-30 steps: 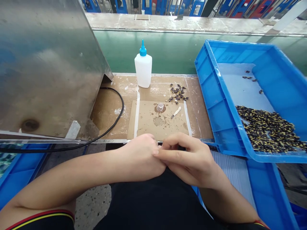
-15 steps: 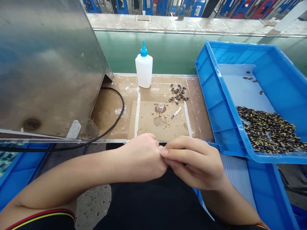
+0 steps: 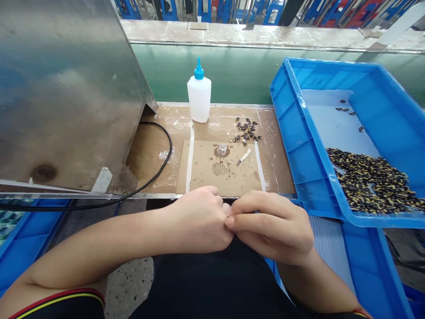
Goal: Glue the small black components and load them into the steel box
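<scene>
My left hand (image 3: 202, 219) is curled closed at the table's front edge, its back toward me. Against its fingertips my right hand (image 3: 274, 226) pinches with thumb and fingers. Whatever lies between the fingers is hidden. Just beyond the hands is a piece of cardboard (image 3: 206, 181) with wet marks. On it sit a small clear cup (image 3: 222, 149) and a small pale-handled tool (image 3: 244, 157). A loose cluster of small black-and-yellow parts (image 3: 247, 130) lies behind them.
A white squeeze bottle (image 3: 199, 99) with a blue nozzle stands at the back. At right, a blue crate (image 3: 300, 146) holds many black-and-yellow parts (image 3: 368, 181). A metal housing (image 3: 66, 88) fills the left, with a black cable (image 3: 169, 155) looping beside it. A green surface (image 3: 239, 71) runs behind.
My right hand has shifted slightly right and down, its fingers still meeting those of my left hand. The left hand has barely moved. Items on the table stay where they were.
</scene>
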A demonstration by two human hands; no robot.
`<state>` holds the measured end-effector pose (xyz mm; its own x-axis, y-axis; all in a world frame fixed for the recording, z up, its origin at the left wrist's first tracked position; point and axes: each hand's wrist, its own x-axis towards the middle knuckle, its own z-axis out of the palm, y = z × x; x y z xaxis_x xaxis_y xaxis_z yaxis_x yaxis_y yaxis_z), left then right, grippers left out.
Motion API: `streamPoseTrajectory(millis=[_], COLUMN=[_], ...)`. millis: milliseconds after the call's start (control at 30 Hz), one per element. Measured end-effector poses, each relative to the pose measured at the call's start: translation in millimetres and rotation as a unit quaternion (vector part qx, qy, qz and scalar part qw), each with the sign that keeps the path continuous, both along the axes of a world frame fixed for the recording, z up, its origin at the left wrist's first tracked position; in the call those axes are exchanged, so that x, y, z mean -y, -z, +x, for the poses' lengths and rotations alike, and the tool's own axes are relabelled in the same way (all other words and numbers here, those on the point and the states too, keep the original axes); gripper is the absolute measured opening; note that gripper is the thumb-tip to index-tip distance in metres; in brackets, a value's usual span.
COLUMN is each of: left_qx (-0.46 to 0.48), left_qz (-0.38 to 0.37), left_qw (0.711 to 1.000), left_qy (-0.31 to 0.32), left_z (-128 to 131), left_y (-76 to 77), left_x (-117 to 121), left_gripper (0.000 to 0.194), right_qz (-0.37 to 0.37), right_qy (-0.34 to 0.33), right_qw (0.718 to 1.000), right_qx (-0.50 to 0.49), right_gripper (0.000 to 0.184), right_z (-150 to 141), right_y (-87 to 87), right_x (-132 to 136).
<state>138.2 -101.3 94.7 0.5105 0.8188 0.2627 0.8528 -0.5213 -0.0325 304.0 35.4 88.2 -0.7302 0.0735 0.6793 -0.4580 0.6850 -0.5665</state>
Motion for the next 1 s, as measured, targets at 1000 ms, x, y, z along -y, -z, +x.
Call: streamPoseTrajectory(millis=[1000], left_qx=[0.066], left_qz=[-0.170], left_qw=[0.972], left_qy=[0.145], left_z=[20], left_y=[-20.1], left_x=[13], left_gripper=[0.023], right_qz=[-0.082], right_qy=[-0.239], right_qw=[0.960], right_qx=[0.121], right_gripper=[0.008], right_z=[-22], right_y=[-9.8], right_x=[-27])
